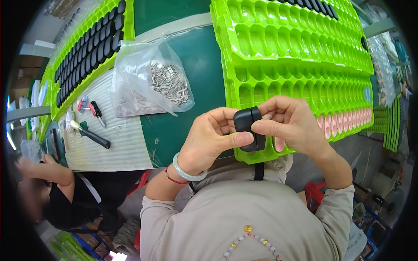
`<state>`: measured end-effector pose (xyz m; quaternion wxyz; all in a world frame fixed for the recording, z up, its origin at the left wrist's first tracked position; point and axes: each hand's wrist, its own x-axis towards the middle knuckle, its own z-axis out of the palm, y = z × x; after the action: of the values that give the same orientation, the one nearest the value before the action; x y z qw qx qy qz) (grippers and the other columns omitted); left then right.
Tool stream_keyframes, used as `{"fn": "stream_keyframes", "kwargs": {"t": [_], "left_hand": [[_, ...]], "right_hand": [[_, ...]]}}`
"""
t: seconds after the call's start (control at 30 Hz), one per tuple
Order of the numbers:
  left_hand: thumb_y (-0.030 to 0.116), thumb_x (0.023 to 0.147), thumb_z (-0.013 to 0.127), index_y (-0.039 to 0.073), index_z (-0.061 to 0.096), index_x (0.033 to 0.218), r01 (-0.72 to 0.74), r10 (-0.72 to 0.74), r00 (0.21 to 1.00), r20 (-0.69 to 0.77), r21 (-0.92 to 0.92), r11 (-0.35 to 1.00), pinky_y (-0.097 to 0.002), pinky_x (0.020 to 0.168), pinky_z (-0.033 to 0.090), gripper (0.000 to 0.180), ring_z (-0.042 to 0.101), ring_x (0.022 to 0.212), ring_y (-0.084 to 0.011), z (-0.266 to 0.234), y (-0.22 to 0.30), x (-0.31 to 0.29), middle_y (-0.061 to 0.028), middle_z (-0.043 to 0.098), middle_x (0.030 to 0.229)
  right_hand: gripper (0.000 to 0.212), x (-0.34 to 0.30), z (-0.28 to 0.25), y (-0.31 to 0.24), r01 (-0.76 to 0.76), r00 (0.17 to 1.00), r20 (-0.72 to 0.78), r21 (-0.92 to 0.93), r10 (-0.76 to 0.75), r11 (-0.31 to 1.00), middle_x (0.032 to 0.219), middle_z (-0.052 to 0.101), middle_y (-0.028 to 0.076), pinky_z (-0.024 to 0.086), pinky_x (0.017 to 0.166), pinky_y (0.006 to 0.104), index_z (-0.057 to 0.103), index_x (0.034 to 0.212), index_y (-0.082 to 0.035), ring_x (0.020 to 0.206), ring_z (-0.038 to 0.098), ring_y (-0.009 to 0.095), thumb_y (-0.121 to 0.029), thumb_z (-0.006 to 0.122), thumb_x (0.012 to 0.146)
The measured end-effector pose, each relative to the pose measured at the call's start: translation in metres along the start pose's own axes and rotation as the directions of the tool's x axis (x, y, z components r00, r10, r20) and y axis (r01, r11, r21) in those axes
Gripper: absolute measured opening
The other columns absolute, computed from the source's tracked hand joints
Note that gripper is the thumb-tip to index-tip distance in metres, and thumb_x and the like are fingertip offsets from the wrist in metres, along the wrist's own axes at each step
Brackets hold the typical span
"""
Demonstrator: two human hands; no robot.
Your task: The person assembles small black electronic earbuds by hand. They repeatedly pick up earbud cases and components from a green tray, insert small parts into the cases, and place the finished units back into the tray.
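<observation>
Both hands meet above the near edge of a lime-green pocketed tray. Between them is a small, glossy black case with rounded ends and a seam running down it. My left hand grips its left side, thumb across the front. From the right, my right hand pinches the other part, thumb near the seam and fingers curled behind. Whether a tiny piece sits among the right fingers cannot be made out. Pink oval pieces line the tray's nearest row, to the right of my right hand.
A clear plastic bag of thin metal pins lies left of my hands. Beside it, a black-handled tool and a small red-and-black tool rest on a white foam sheet. Another green tray holds black cases. A co-worker's arm shows at left.
</observation>
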<state>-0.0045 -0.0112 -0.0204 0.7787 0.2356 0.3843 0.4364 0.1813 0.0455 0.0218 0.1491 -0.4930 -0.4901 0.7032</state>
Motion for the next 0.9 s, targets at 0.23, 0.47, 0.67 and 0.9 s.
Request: {"fn": "stream_keyframes", "kwargs": {"t": [0.23,0.47,0.67,0.9], "left_hand": [[0.01,0.077,0.07,-0.003,0.053,0.11,0.03,0.006,0.984,0.18,-0.193,0.981,-0.0276,0.084,0.047,0.04,0.059,0.091,-0.0131,-0.01,0.01,0.011,-0.0084,0.061,0.103],[0.007,0.078,0.068,-0.001,0.049,0.112,-0.058,0.101,0.986,0.136,-0.285,0.957,-0.0273,0.085,0.046,0.039,0.058,0.094,-0.0131,-0.016,0.012,0.014,-0.0072,0.059,0.104],[0.002,0.079,0.065,0.001,0.047,0.109,-0.33,0.301,0.943,-0.143,-0.274,0.903,-0.0256,0.089,0.044,0.036,0.054,0.099,-0.0111,-0.009,0.024,0.018,-0.0056,0.056,0.105],[0.006,0.078,0.066,-0.003,0.043,0.111,-0.532,0.659,0.689,-0.3,0.409,0.742,-0.0289,0.088,0.045,0.041,0.055,0.099,-0.0172,-0.018,0.04,0.014,-0.0118,0.056,0.105]], "right_hand": [[0.035,0.015,-0.02,-0.027,-0.118,0.971,0.211,0.019,0.111,0.993,0.082,0.064,0.009,0.045,0.04,0.0229,0.058,0.1,0.004,0.061,0.064,0.015,-0.024,0.065,0.08],[0.031,0.04,-0.02,-0.029,0.253,0.961,0.139,-0.101,-0.238,0.962,0.092,0.06,0.009,0.049,0.068,0.029,0.059,0.1,-0.001,0.081,0.059,0.017,-0.017,0.069,0.076],[0.022,0.027,0.003,-0.055,0.616,0.596,0.269,-0.757,-0.756,0.216,0.1,0.05,0.007,0.041,0.075,0.035,0.066,0.079,-0.007,0.093,0.045,0.026,-0.011,0.077,0.061],[0.014,0.082,0.01,-0.096,0.604,0.544,0.332,-0.792,-0.771,0.085,0.094,0.05,0.006,0.036,0.079,0.0364,0.067,0.077,-0.008,0.087,0.042,0.026,-0.017,0.073,0.068]]}}
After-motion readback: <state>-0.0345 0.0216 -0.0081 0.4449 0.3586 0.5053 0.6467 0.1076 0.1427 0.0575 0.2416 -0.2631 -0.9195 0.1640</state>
